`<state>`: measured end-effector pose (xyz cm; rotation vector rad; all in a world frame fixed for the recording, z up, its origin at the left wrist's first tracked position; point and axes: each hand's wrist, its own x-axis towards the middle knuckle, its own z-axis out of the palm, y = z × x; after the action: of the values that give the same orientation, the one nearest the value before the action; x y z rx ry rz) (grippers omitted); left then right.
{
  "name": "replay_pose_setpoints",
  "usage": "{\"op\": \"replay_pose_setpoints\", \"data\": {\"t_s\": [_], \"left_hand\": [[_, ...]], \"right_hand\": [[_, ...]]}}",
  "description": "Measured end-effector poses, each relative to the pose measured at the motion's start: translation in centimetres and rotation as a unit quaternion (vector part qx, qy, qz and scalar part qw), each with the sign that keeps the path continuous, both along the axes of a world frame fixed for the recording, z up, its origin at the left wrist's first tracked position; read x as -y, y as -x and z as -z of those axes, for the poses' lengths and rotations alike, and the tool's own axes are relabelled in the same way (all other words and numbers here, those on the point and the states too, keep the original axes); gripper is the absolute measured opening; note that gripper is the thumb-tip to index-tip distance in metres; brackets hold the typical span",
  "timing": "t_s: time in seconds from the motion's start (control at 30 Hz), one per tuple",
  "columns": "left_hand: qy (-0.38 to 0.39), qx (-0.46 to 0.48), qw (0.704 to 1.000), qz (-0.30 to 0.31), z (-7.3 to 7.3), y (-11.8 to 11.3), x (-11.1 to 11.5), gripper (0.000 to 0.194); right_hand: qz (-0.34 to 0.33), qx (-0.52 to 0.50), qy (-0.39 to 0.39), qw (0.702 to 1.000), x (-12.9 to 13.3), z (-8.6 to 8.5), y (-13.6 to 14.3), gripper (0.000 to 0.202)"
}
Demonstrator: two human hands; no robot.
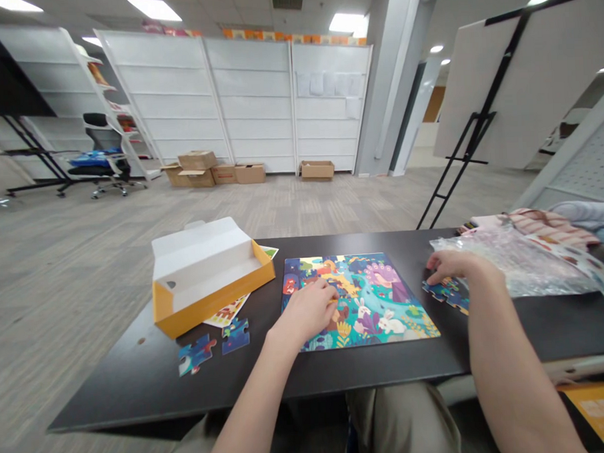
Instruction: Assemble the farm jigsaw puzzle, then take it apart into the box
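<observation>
A colourful jigsaw puzzle with rabbits and a peacock lies flat on the dark table. My left hand rests on its left part, fingers curled down against the picture; anything under them is hidden. To the right of the puzzle, my right hand is over a few loose pieces, its fingertips bent down at their upper edge. Whether it grips one of them is unclear. Other loose pieces, one blue with red and one darker blue, lie on the table's left side.
An open yellow box with a white inside stands at the left, partly over printed sheets. Clear plastic packaging and folded cloth cover the table's right end.
</observation>
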<state>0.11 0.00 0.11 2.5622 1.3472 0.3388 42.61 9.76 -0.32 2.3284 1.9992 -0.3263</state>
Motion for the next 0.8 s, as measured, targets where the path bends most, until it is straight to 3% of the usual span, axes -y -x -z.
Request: {"op": "replay_pose_setpoints", "data": {"t_s": [0.13,0.3,0.53,0.73,0.8], "left_hand": [[0.006,0.007,1.0,0.003,0.0,0.1,0.0,0.021],[0.006,0.016,1.0,0.007,0.2,0.3,-0.2,0.02],[0.009,0.007,1.0,0.006,0.1,0.1,0.0,0.021],[0.009,0.009,1.0,0.008,0.0,0.3,0.1,0.022],[0.01,0.007,1.0,0.006,-0.1,0.3,0.2,0.022]], "right_hand": [[0.023,-0.023,0.076,0.997,0.4,-0.9,1.0,0.052],[-0.008,-0.024,0.057,0.998,0.2,-0.9,2.0,0.047],[0.005,-0.007,0.0,1.0,-0.5,-0.7,3.2,0.042],[0.065,0.041,0.004,0.997,-0.1,-1.1,2.4,0.04],[0.038,0.027,0.003,0.999,0.1,-1.2,2.2,0.036]]}}
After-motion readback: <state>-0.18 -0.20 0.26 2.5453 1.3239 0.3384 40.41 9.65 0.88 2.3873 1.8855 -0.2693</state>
